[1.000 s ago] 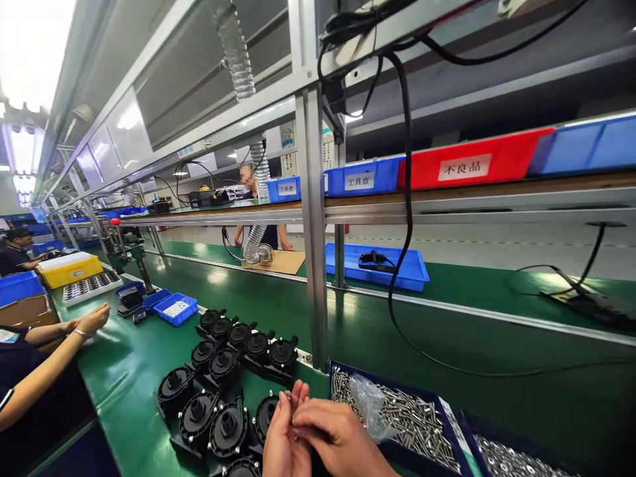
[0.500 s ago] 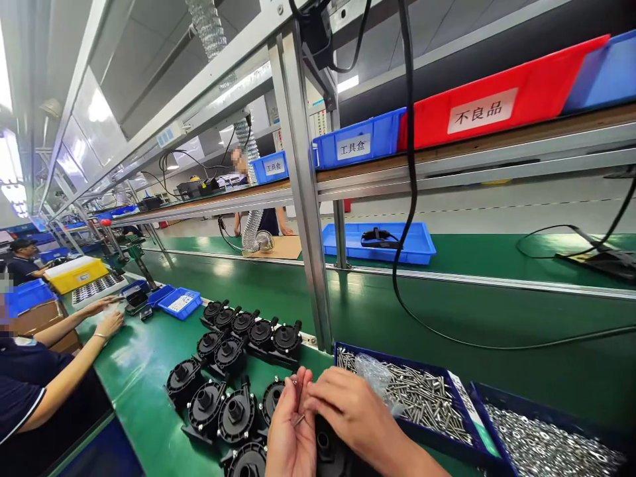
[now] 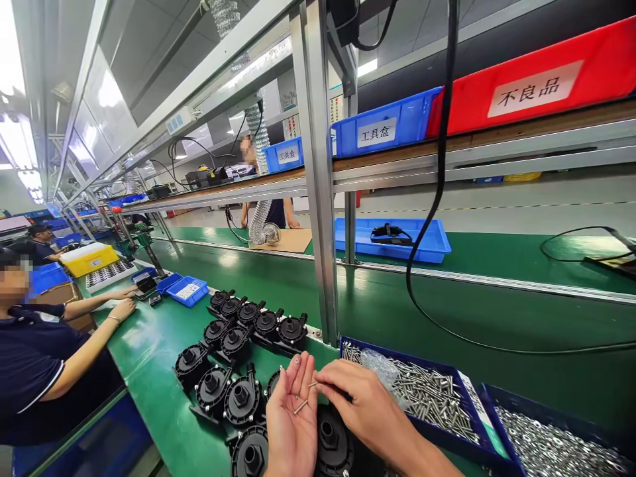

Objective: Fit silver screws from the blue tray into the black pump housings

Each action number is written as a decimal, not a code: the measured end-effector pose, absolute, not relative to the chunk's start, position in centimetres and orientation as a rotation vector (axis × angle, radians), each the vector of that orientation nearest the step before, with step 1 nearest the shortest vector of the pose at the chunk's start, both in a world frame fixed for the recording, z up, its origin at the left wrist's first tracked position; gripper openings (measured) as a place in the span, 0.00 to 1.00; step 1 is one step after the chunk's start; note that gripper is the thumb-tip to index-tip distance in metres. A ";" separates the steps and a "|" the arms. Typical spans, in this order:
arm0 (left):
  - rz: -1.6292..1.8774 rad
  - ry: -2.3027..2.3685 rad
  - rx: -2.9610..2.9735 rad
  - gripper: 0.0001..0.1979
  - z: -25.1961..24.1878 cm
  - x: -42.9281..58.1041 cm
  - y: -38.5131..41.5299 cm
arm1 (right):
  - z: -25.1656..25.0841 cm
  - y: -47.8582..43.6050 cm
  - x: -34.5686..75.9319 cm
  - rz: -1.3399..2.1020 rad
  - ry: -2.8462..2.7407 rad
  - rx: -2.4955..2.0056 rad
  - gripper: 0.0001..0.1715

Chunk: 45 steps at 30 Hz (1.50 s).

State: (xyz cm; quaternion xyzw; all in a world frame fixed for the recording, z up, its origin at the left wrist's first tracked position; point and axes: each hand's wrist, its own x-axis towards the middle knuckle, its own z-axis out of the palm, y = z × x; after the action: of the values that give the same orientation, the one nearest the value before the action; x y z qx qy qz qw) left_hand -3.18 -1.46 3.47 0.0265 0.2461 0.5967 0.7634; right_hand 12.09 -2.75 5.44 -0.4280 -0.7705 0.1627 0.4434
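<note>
My left hand (image 3: 293, 417) is turned palm up and slightly cupped, with a loose screw (image 3: 301, 407) and a tiny metal piece lying in it. Over its fingertips my right hand (image 3: 355, 397) pinches another screw (image 3: 314, 384) between thumb and finger. Directly below the hands is a black round pump housing (image 3: 334, 440) with a central spout, partly covered by them. More black housings (image 3: 242, 395) stand in rows to the left, small screws showing on their rims.
Blue trays of screws (image 3: 437, 397) and washers (image 3: 551, 437) stand at the right. A metal post (image 3: 320, 199) rises behind the housings, and a black cable (image 3: 422, 305) hangs down. At the left a co-worker's hands (image 3: 122, 308) rest on the green bench (image 3: 149, 358).
My right hand has drawn slightly away from my left palm, with a screw showing in its pinch. My left fingers have opened out, exposing the screw lying there. The view has shifted slightly.
</note>
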 end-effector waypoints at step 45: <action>1.351 0.696 0.121 0.09 2.7 -2.2 -1.6 | 3.0 -0.4 11.4 1.207 -1.412 -0.997 0.31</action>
State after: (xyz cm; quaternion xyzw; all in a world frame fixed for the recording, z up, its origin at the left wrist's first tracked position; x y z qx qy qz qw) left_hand -2.15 -1.59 2.71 0.0547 0.3154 0.6121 0.7231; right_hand 11.43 -0.36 3.03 -0.4113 -0.5824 0.4978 0.4938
